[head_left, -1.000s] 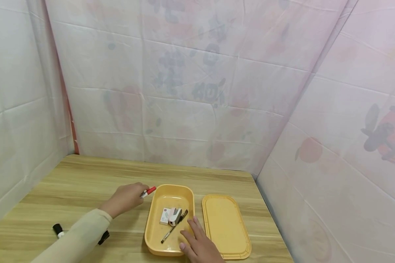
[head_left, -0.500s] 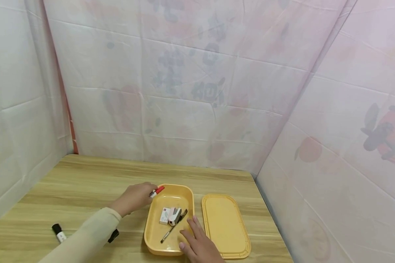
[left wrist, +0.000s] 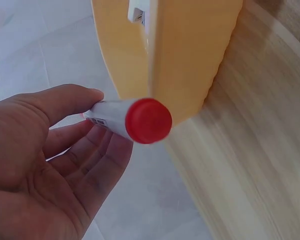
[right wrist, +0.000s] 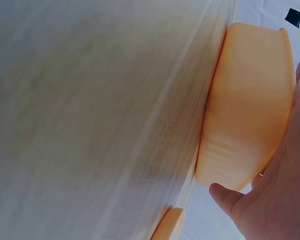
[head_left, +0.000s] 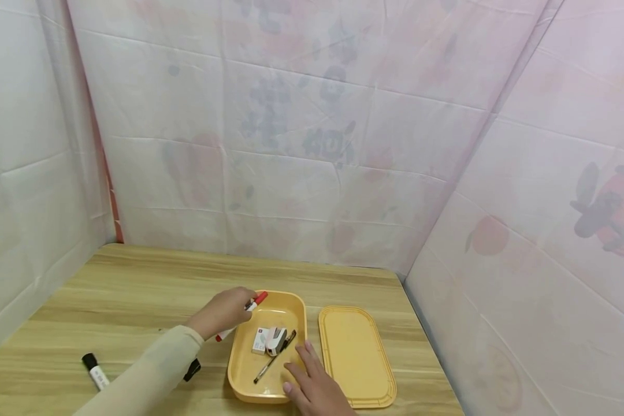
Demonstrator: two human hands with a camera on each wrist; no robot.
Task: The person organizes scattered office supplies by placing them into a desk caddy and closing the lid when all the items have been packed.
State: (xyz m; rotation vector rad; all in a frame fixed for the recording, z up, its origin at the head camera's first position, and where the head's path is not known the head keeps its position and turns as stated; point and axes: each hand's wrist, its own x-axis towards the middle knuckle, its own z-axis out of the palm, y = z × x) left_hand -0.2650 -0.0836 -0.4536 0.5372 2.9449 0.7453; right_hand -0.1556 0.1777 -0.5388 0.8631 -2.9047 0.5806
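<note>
In the head view, my left hand [head_left: 223, 312] is at the left rim of the yellow plastic box [head_left: 242, 387]. It pinches a white marker with red ends [left wrist: 149, 121] between thumb and fingers; the marker sits tilted, just outside the box wall in the left wrist view. My right hand [head_left: 319, 387] rests with spread fingers at the box's near right rim, and one digit shows beside the outer wall [right wrist: 250, 100] in the right wrist view. Inside the box lie a small white carton [head_left: 259, 341], a pink-and-grey stapler [head_left: 276, 341] and a black pen [head_left: 274, 361].
A yellow lid [head_left: 357, 358] lies flat to the right of the box. Left on the wood-grain table [head_left: 161, 277], a white marker with a black cap [head_left: 95, 370] lies partly behind my left sleeve, with a black tip [head_left: 192, 370] showing beyond it. Fabric walls enclose the table.
My left hand has moved right with the red-and-white marker, from left of the box to its rim. The right hand, box and lid have stayed put.
</note>
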